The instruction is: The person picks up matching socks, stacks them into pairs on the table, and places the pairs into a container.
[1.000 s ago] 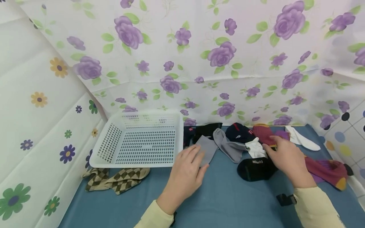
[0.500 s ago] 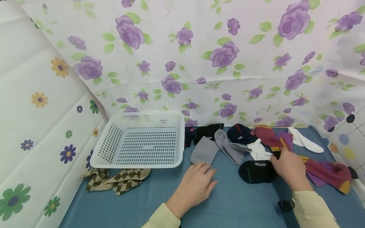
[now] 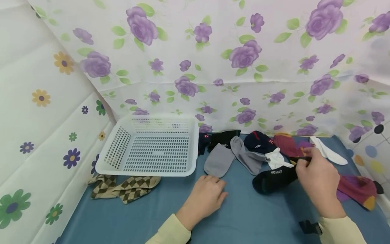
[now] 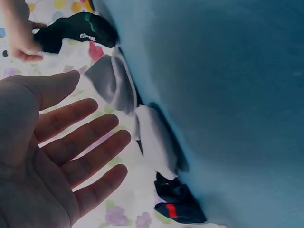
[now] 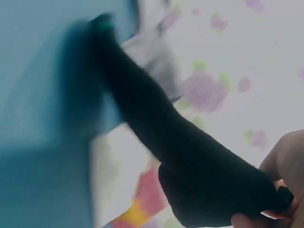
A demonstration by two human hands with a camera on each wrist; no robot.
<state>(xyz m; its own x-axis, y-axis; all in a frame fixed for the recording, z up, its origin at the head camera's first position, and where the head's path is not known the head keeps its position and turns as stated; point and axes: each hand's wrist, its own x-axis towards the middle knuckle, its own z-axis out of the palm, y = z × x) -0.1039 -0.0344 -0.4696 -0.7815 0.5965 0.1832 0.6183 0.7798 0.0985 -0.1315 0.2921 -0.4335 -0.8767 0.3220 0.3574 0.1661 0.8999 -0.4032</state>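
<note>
My right hand (image 3: pixel 320 183) pinches one end of a black sock (image 3: pixel 269 180) with COTTON lettering and holds that end off the table. The sock stretches down to the left from the thumb and fingers in the right wrist view, its far end near the tabletop. My left hand (image 3: pixel 202 200) is over the table just in front of a grey sock (image 3: pixel 218 162), its fingers relaxed and nothing in its palm in the left wrist view. A second grey sock (image 3: pixel 245 157) and a white sock (image 3: pixel 275 159) lie between the hands, further back.
A white perforated basket (image 3: pixel 102 169) stands at the back left, with a checkered sock (image 3: pixel 134 189) in front. Navy socks (image 3: pixel 258 142), a black sock (image 3: pixel 224 137), maroon and purple socks (image 3: pixel 284 145) and a long white sock (image 3: pixel 329 151) line the back. Another maroon sock (image 3: pixel 359 189) lies far right.
My right hand has gone from the maroon and purple socks to the black COTTON sock and raised its end. My left hand has drawn back from the grey sock toward me.
</note>
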